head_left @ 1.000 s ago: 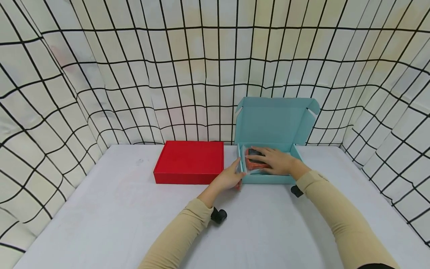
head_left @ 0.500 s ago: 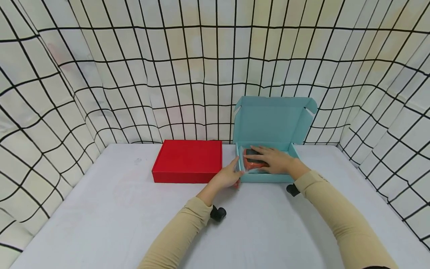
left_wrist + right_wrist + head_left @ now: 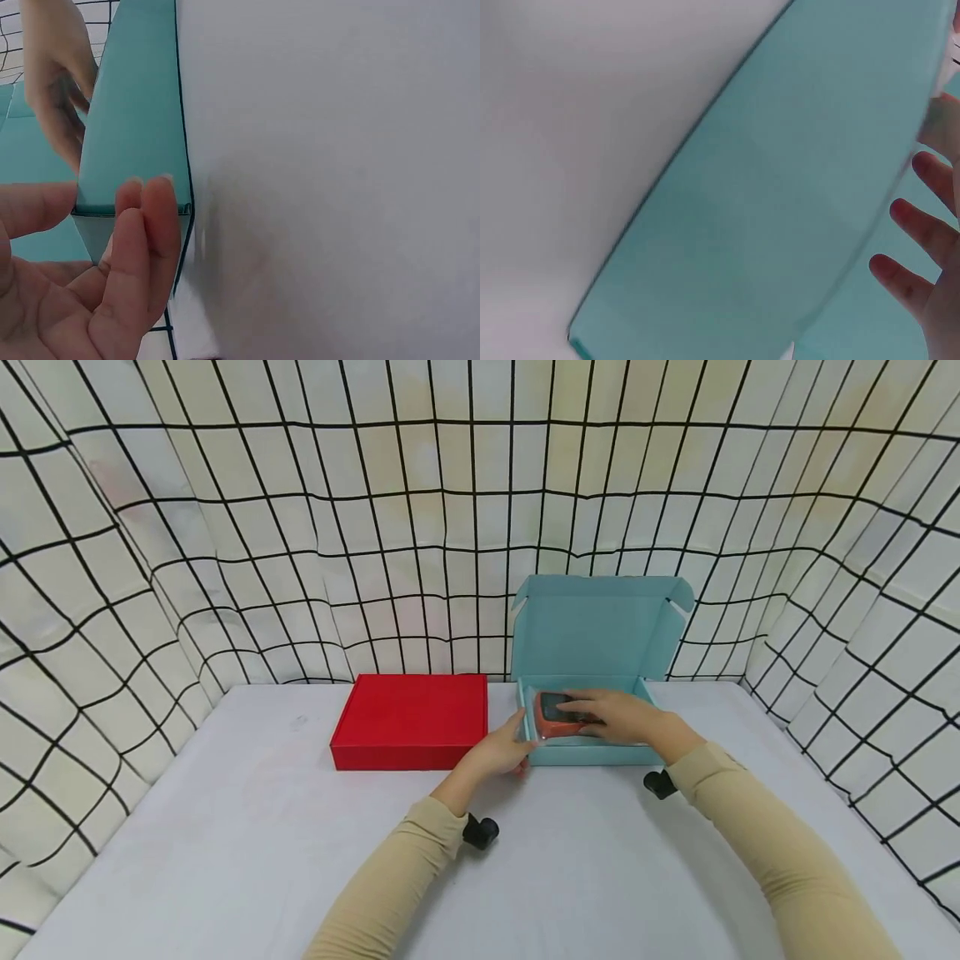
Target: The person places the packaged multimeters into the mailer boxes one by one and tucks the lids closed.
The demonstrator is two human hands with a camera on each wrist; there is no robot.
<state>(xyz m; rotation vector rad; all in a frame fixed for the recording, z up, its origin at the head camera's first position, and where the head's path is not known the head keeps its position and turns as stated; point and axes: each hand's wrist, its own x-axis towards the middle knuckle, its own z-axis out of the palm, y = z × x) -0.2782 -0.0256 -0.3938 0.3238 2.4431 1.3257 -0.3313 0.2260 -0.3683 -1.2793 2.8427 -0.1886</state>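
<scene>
An orange device with a dark screen [image 3: 552, 708] lies at the left inside the teal cardboard box [image 3: 585, 755], whose lid stands raised. My right hand [image 3: 617, 714] is over the device's right part, fingertips reaching onto it. In the right wrist view, the spread fingers of that hand [image 3: 937, 262] show above the box floor, with only a bit of orange by the thumb. At the box's front left corner, my left hand [image 3: 495, 753] holds the wall. The left wrist view has its thumb inside the box edge [image 3: 135, 112] and bent fingers outside.
A closed red box [image 3: 412, 718] sits just left of the teal one. White cloth covers the table [image 3: 247, 827]. Behind and at the sides hangs a white sheet with black grid lines [image 3: 420, 527]. A black wrist camera [image 3: 482, 832] is strapped below the left hand.
My right hand has drawn slightly right across the device, exposing more of its dark screen. The left hand stays on the box corner. The whole head view has shifted a little.
</scene>
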